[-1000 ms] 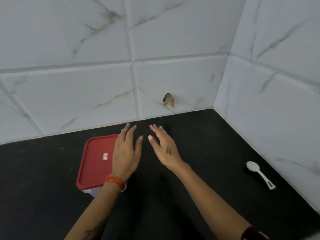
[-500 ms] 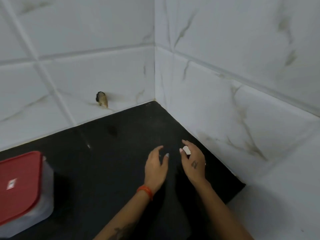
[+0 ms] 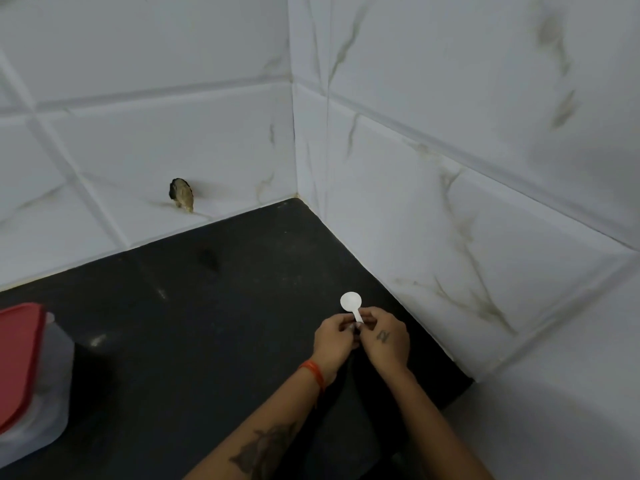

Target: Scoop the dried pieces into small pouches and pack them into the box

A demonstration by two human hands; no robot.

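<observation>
Both hands, left and right, pinch a white spoon over the table; box at nine o'clock.

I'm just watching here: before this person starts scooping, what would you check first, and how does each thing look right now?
1. Spoon in hand: ok. The white spoon is held by its handle in both the left hand and the right hand, bowl pointing away from the person.
2. Spoon bowl empty: cannot tell, too small.
3. Box open for packing: not ok. The box at the left edge has its red lid on.
4. Dried pieces within reach: not ok, none in view.
5. Pouches ready: not ok, none in view.
6. Working room on the black counter: ok, bare between hands and box.
</observation>
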